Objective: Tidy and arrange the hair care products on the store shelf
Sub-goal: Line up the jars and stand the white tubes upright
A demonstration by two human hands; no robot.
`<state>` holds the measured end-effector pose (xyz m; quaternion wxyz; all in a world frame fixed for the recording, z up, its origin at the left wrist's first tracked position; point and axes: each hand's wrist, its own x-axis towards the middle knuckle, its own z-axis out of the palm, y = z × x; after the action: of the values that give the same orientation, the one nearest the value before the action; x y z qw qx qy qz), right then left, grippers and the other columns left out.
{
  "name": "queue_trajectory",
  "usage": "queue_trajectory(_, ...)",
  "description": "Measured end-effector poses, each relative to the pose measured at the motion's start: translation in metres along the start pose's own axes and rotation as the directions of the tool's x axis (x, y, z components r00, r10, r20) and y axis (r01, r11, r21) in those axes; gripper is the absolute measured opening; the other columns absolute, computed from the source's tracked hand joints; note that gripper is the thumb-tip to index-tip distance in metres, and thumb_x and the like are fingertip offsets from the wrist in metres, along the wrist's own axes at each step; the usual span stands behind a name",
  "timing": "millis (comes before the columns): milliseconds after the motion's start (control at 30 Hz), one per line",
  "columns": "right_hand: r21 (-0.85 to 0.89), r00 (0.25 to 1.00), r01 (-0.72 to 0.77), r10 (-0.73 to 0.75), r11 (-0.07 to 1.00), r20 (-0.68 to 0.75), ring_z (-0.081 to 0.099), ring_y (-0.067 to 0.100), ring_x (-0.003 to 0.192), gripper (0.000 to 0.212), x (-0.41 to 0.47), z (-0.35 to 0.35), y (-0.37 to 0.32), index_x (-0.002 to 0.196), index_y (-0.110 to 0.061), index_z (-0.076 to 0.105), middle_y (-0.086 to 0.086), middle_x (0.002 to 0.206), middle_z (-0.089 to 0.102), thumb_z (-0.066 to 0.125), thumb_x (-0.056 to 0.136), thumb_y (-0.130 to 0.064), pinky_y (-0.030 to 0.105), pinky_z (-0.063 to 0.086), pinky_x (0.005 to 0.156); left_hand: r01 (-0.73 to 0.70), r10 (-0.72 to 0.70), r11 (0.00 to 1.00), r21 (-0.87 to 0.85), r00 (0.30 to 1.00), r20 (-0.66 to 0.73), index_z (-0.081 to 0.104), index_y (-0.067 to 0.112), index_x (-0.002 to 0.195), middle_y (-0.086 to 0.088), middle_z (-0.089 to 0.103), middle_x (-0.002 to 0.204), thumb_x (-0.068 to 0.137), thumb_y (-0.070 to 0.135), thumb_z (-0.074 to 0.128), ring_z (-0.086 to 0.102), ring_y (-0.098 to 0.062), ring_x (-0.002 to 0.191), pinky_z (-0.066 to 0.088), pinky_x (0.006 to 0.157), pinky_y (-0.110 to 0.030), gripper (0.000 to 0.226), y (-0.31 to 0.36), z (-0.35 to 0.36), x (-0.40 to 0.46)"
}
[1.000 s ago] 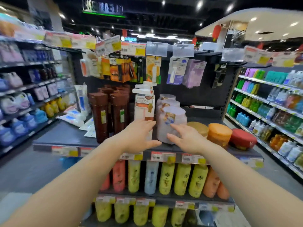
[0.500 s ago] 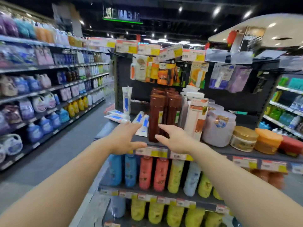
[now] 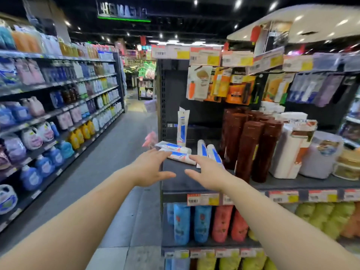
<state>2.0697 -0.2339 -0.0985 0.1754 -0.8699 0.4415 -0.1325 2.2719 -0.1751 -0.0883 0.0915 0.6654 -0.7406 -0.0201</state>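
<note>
Several white tubes with blue stripes lie toppled at the left end of the dark shelf; one white tube stands upright behind them. My left hand reaches toward the lying tubes with fingers spread, its fingertips just short of them. My right hand is stretched out beside it, fingers straight, over the tubes that lean near the brown bottles. Neither hand holds anything.
Right of the brown bottles stand white pump boxes, a lilac jar and an amber-lidded jar. Hanging packets fill the back panel. Coloured bottles line the lower shelf. An aisle and detergent shelving lie left.
My view and both hands have moved left along the shelf, from the lilac jars past the brown bottles to the toppled white tubes. Both hands stay empty and spread.
</note>
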Motion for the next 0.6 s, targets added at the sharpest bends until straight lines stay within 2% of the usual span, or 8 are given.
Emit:
queue_trajectory(133,-0.021,0.996,-0.074,0.073,0.997,-0.046,0.042,0.022,0.13,0.059,0.041,0.002,0.008,0.146,-0.026,0.035,0.001,0.145,0.044,0.051,0.094,-0.048,0.032,0.036,0.103,-0.046,0.046,0.999,-0.025,0.999,-0.001,0.027,0.018,0.149,-0.003,0.034,0.154,0.085,0.058,0.057,0.029,-0.021,0.141,0.025,0.116,-0.036,0.081,-0.026,0.006,0.032)
queue_trajectory(233,-0.014,0.988,-0.127,0.126,0.992,-0.087,0.04,0.024,0.126,0.058,0.073,0.001,0.012,0.144,-0.031,0.037,-0.001,0.138,0.044,0.051,0.091,-0.051,0.036,0.043,0.1,-0.081,0.082,0.995,-0.064,0.997,0.0,0.036,0.018,0.144,-0.005,0.042,0.147,0.085,0.056,0.059,0.03,-0.028,0.139,0.024,0.115,-0.041,0.074,-0.046,0.004,0.058)
queue_trajectory(333,-0.054,0.986,-0.154,0.15,0.987,-0.073,0.043,0.026,0.124,0.059,0.1,0.004,0.016,0.143,-0.033,0.038,-0.001,0.139,0.043,0.051,0.089,-0.053,0.035,0.039,0.102,-0.099,0.096,0.991,-0.086,0.995,-0.035,0.041,0.019,0.139,-0.002,0.052,0.136,0.083,0.059,0.06,0.041,-0.027,0.129,0.034,0.107,-0.039,0.072,-0.066,0.003,0.081)
queue_trajectory(467,-0.061,0.979,-0.197,0.193,0.978,-0.068,0.041,0.022,0.133,0.061,0.124,0.005,0.024,0.144,-0.029,0.038,0.001,0.147,0.041,0.052,0.09,-0.053,0.036,0.035,0.109,-0.093,0.095,0.989,-0.119,0.995,0.013,0.029,0.019,0.149,0.001,0.035,0.153,0.084,0.058,0.058,0.027,-0.02,0.141,0.022,0.117,-0.034,0.082,-0.088,0.011,0.108)
queue_trajectory(600,-0.092,0.961,-0.274,0.268,0.957,-0.075,0.042,0.022,0.132,0.058,0.145,0.014,0.032,0.144,-0.025,0.038,0.002,0.146,0.043,0.05,0.093,-0.049,0.034,0.033,0.107,-0.085,0.096,0.977,-0.195,0.994,0.05,0.028,0.016,0.15,-0.002,0.034,0.153,0.09,0.05,0.056,0.029,-0.019,0.141,0.022,0.115,-0.03,0.074,-0.109,0.015,0.138)
